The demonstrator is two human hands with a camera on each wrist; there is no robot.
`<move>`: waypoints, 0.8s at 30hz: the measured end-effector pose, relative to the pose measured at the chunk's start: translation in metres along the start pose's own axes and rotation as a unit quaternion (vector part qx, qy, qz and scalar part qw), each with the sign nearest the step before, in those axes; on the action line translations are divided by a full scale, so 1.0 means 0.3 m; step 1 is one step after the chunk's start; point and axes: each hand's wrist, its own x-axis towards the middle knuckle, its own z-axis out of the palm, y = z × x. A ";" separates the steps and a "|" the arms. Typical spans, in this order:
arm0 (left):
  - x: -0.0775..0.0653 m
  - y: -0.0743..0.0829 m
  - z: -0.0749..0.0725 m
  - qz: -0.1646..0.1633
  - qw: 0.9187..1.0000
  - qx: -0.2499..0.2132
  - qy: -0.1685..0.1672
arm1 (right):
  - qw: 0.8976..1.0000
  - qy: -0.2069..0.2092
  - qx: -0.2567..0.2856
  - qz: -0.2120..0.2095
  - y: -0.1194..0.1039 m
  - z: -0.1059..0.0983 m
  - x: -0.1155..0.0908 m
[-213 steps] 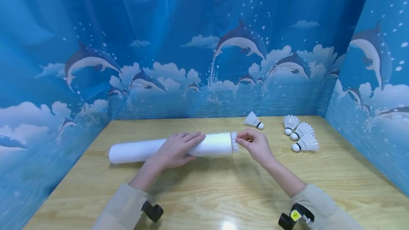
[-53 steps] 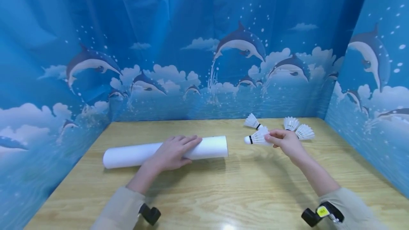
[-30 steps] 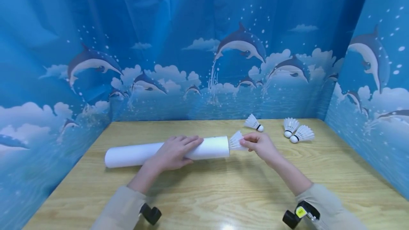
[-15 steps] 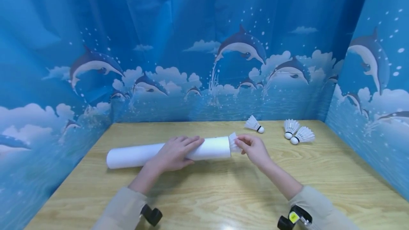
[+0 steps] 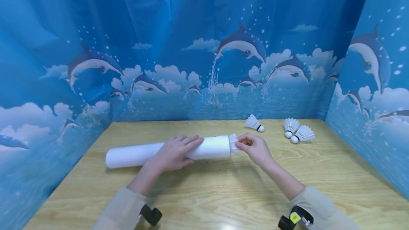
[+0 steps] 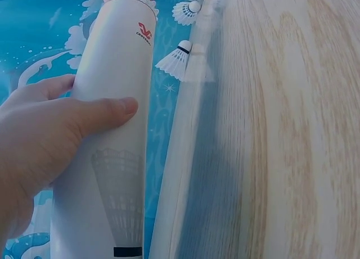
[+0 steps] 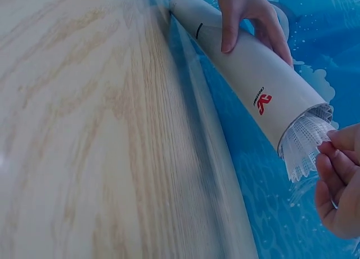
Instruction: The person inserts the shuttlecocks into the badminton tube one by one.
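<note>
A white shuttlecock tube (image 5: pixel 137 154) with a red logo lies lengthwise on the table in the head view. My left hand (image 5: pixel 175 153) grips it around the middle, thumb on the near side, as the left wrist view also shows. At the tube's right end, the feather skirt of a shuttlecock (image 7: pixel 304 144) sticks out of the mouth; its cork is hidden inside. My right hand (image 5: pixel 254 149) pinches the feather edge between thumb and fingertips. A printed shuttlecock picture (image 6: pixel 121 191) marks the tube's wall.
On the wooden table (image 5: pixel 204 194), one shuttlecock (image 5: pixel 254 123) lies behind the tube's mouth. Two more, a shuttlecock (image 5: pixel 290 127) and a shuttlecock (image 5: pixel 303 134), lie close together at the back right. A blue dolphin-print curtain (image 5: pixel 179 56) stands behind.
My right hand has brought a shuttlecock left from the back-right group and put it cork first into the tube's mouth, leaving the feather ends outside. The left hand stays on the tube.
</note>
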 end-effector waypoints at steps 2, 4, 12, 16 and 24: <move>0.001 0.000 -0.003 -0.001 1.000 -0.002 0.000 | 1.000 0.010 0.006 0.000 -0.001 0.006 0.000; 0.001 -0.001 -0.004 -0.004 1.000 -0.003 -0.001 | 1.000 0.016 0.007 -0.002 -0.003 0.013 0.001; 0.006 0.001 -0.003 -0.005 1.000 -0.005 -0.001 | 1.000 0.008 0.017 -0.019 -0.016 0.045 -0.007; 0.009 0.003 -0.001 -0.002 1.000 -0.006 0.004 | 0.999 0.006 0.015 -0.027 -0.024 0.055 -0.012; 0.012 0.003 0.000 -0.004 1.000 -0.004 0.007 | 0.999 -0.008 0.002 -0.041 -0.019 0.057 -0.013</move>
